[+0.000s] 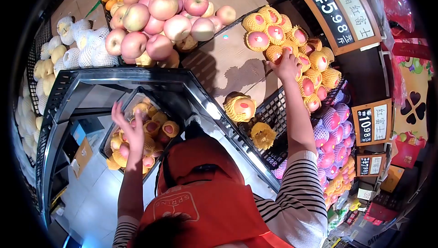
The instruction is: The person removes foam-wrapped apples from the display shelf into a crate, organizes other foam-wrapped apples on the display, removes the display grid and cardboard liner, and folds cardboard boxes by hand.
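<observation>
As the yellow-netted apple (274, 54), roundish w/ no clear long axis, lies at the edge of its pile (318, 61), under the fingertips of R hand (287, 68) (grip firm or not, can't tell), R's nearer, w/ L hand (131, 128) spread, empty & well apart, over the crate (169, 107).

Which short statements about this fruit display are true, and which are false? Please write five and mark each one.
1. The right hand is at the yellow-netted fruit on the display. True.
2. Both hands are clenched into fists. False: the left hand is open, fingers spread.
3. The ¥5.98 price sign has a brown frame. True.
4. Only purple-netted fruit lies beneath the left hand. False: the crated fruit there wears yellow netting.
5. The person wears a red apron. True.
</observation>
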### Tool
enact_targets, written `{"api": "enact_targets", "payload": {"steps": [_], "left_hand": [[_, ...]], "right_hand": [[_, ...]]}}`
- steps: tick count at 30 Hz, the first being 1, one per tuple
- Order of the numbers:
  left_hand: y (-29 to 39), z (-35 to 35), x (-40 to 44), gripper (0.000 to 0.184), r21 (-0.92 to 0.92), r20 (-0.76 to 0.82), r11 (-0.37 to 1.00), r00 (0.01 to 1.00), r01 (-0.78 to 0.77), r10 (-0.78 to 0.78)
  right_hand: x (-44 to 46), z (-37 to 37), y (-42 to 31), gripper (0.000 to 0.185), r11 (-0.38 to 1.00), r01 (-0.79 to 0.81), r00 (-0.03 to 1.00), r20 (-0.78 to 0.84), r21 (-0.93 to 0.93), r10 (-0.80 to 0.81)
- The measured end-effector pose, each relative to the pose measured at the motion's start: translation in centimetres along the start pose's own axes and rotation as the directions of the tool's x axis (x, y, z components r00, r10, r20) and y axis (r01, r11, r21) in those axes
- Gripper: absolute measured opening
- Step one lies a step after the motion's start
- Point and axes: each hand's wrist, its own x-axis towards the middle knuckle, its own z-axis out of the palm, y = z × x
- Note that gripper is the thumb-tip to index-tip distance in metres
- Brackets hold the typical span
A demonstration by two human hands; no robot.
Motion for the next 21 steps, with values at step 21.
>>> {"api": "enact_targets", "payload": {"steps": [21], "left_hand": [[11.9,3.8,-1.1,0.085,-0.238,0.939,0.097,0.203,0.966,0.279]], "right_hand": [[-9.2,-8.3,-6.1,0.035,0.191,0.263,0.689,-0.045,0.946,-0.724]]}}
